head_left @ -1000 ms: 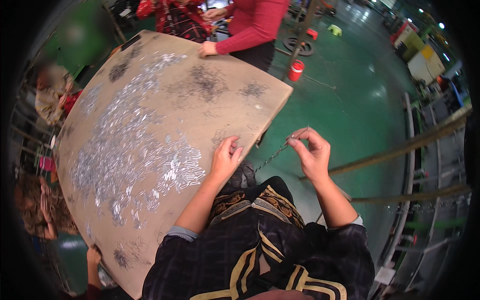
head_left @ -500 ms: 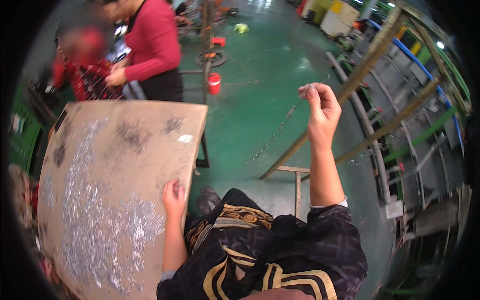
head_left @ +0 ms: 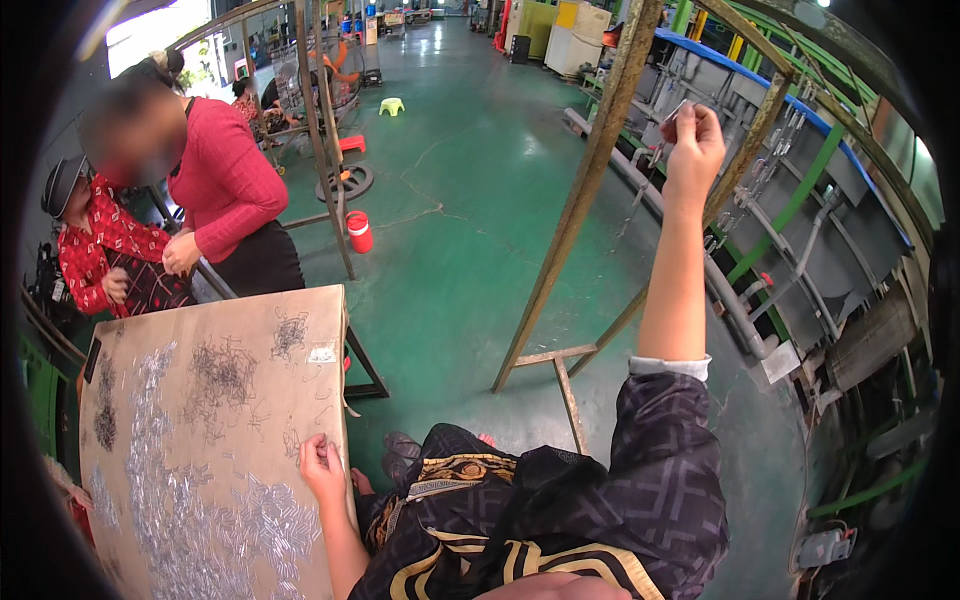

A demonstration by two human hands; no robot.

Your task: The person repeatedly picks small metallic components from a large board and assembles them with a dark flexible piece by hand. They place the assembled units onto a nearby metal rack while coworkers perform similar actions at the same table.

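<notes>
My right hand [head_left: 693, 145] is raised at arm's length near the upright of a metal frame. Its fingers pinch the top of a thin wire chain of small shiny metal pieces [head_left: 637, 192], which dangles to the left of the hand. Down at the right edge of a cardboard-covered table [head_left: 325, 385], my left hand [head_left: 322, 472] rests with fingers curled together; whatever they may hold is too small to make out. Beside it lie a few thin dark wire hooks [head_left: 290, 440]. A wide spread of small silvery metal pieces [head_left: 215, 515] covers the table's middle and near part.
The rusty metal frame [head_left: 575, 220] stands ahead on the right, with more hanging chains [head_left: 780, 145] beyond it. Dark wire hooks lie in piles [head_left: 225, 375] on the table. Two people [head_left: 225, 170] work behind it. A red bucket [head_left: 359, 231] stands on the green floor.
My right hand has reached farther forward and to the right with the chain, up to the frame. My left hand stays at the table edge. The view has tilted up.
</notes>
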